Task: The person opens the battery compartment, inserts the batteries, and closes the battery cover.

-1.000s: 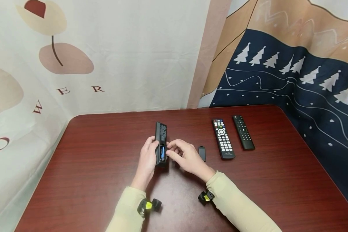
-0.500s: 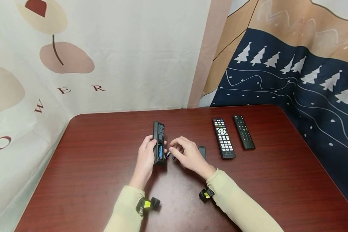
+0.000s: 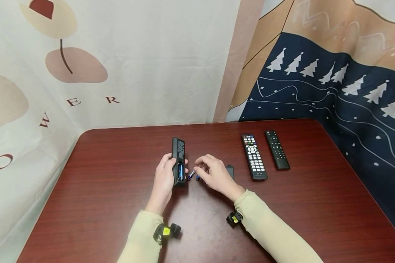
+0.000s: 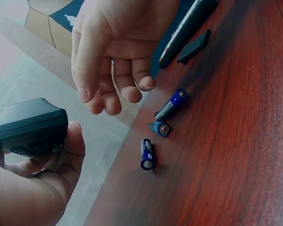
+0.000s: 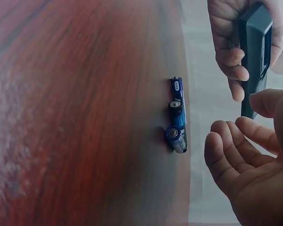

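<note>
My left hand (image 3: 164, 177) grips a black remote control (image 3: 178, 149), its back turned up. The battery compartment is uncovered, and a blue battery (image 3: 180, 172) shows inside. To its right, my right hand (image 3: 215, 176) hovers with fingers loosely bent and nothing in them. Beneath that hand, loose blue batteries lie on the table: in the left wrist view one battery (image 4: 172, 104) lies farthest, a lighter blue battery (image 4: 160, 128) is close by it, and another battery (image 4: 147, 154) is nearest. A small black battery cover (image 3: 230, 171) lies partly hidden behind the right hand.
Two more remotes lie face up on the right: one black remote with white buttons (image 3: 254, 157) and a slimmer black remote (image 3: 277, 150). The dark red wooden table (image 3: 102, 190) ends at a pale printed curtain (image 3: 164, 73) behind.
My right hand has drawn back to the right from the remote, and loose batteries now show on the table between the hands. The left hand with the remote has shifted slightly left.
</note>
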`<action>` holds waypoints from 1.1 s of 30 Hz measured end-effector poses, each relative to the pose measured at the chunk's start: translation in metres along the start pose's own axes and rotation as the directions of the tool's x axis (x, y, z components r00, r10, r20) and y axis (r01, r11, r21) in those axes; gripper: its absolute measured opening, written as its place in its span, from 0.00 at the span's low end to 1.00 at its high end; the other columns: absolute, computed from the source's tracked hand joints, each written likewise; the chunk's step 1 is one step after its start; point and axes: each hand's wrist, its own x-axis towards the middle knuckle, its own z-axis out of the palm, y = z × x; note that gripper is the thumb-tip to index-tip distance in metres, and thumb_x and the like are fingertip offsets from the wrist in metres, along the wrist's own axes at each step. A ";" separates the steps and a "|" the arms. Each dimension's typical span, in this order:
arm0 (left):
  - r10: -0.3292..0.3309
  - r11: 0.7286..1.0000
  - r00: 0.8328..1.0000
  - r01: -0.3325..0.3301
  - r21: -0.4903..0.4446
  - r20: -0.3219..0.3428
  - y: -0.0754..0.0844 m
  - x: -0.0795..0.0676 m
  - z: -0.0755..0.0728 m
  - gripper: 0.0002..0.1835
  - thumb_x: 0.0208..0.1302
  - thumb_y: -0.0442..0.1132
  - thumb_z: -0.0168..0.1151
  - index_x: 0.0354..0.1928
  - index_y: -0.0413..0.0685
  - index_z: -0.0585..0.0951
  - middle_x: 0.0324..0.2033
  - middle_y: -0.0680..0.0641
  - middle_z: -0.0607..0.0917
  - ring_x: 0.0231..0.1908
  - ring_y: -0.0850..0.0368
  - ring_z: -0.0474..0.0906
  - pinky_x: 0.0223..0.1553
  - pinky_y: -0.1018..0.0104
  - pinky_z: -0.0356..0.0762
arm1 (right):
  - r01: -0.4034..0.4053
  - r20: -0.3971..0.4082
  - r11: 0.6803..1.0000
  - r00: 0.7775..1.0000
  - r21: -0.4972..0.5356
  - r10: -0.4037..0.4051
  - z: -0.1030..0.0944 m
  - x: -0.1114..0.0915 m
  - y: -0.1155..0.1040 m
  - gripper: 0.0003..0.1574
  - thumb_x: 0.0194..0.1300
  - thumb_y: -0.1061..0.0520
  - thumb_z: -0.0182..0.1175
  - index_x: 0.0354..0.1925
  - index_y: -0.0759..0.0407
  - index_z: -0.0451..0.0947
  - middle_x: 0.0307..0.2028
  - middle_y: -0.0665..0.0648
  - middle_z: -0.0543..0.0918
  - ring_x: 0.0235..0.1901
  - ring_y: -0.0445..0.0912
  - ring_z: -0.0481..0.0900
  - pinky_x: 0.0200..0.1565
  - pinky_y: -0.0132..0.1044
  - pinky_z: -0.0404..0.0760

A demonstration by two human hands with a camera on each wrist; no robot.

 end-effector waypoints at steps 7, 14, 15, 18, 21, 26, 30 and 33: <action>0.003 1.000 1.000 -0.003 0.002 0.001 -0.002 0.001 -0.002 0.19 0.81 0.39 0.37 0.62 0.40 0.72 0.53 0.29 0.83 0.33 0.55 0.85 0.34 0.65 0.84 | -0.037 0.025 0.998 0.999 -0.041 0.038 0.000 0.001 0.002 0.11 0.70 0.61 0.65 0.48 0.66 0.83 0.38 0.55 0.81 0.33 0.44 0.80 0.34 0.32 0.80; 0.001 1.000 1.000 -0.001 0.000 -0.001 -0.002 0.001 -0.002 0.18 0.80 0.39 0.37 0.61 0.40 0.72 0.52 0.30 0.84 0.33 0.55 0.85 0.34 0.64 0.84 | -0.068 0.052 0.993 0.996 -0.098 0.073 0.001 0.002 0.002 0.13 0.65 0.61 0.69 0.47 0.65 0.82 0.41 0.58 0.81 0.32 0.44 0.81 0.35 0.31 0.79; 0.000 1.000 1.000 0.000 -0.001 0.000 -0.002 0.001 -0.002 0.18 0.80 0.39 0.37 0.61 0.40 0.72 0.52 0.30 0.84 0.33 0.55 0.85 0.34 0.64 0.84 | -0.075 0.056 0.991 0.995 -0.108 0.081 0.001 0.002 0.002 0.14 0.64 0.61 0.70 0.47 0.65 0.82 0.41 0.58 0.81 0.32 0.44 0.81 0.35 0.31 0.79; -0.002 1.000 1.000 0.002 -0.001 0.001 -0.002 0.002 -0.003 0.18 0.80 0.39 0.38 0.61 0.40 0.72 0.52 0.31 0.84 0.33 0.54 0.85 0.34 0.64 0.84 | -0.097 0.074 0.985 0.991 -0.143 0.108 0.001 0.002 0.001 0.15 0.63 0.61 0.71 0.47 0.65 0.82 0.43 0.57 0.81 0.34 0.46 0.81 0.36 0.32 0.78; -0.002 1.000 1.000 0.002 0.003 0.002 -0.002 0.002 -0.003 0.18 0.80 0.39 0.38 0.62 0.40 0.72 0.52 0.32 0.84 0.33 0.54 0.85 0.34 0.64 0.84 | -0.108 0.090 0.978 0.988 -0.176 0.125 0.001 0.003 0.000 0.17 0.61 0.60 0.73 0.47 0.65 0.83 0.43 0.57 0.80 0.34 0.46 0.80 0.35 0.31 0.78; 0.001 1.000 1.000 -0.001 0.011 0.004 -0.002 0.002 -0.003 0.19 0.80 0.39 0.38 0.62 0.40 0.72 0.52 0.32 0.84 0.33 0.55 0.85 0.34 0.65 0.84 | -0.113 0.120 0.968 0.982 -0.225 0.143 0.001 0.003 -0.001 0.18 0.60 0.59 0.75 0.47 0.64 0.83 0.43 0.57 0.81 0.33 0.44 0.78 0.34 0.31 0.76; 0.001 1.000 1.000 -0.001 0.014 0.003 -0.002 0.002 -0.003 0.19 0.80 0.39 0.38 0.62 0.40 0.72 0.52 0.31 0.84 0.33 0.56 0.85 0.34 0.65 0.84 | -0.118 0.140 0.956 0.977 -0.269 0.160 0.001 0.003 -0.001 0.20 0.59 0.58 0.75 0.49 0.62 0.84 0.45 0.56 0.81 0.34 0.43 0.76 0.36 0.36 0.77; 0.002 1.000 1.000 -0.002 0.012 0.002 -0.002 0.001 -0.004 0.19 0.81 0.39 0.38 0.62 0.40 0.72 0.52 0.31 0.84 0.32 0.56 0.85 0.34 0.65 0.83 | -0.113 0.150 0.948 0.975 -0.298 0.164 0.002 0.002 -0.001 0.21 0.59 0.57 0.75 0.50 0.62 0.84 0.46 0.56 0.81 0.37 0.45 0.77 0.41 0.42 0.80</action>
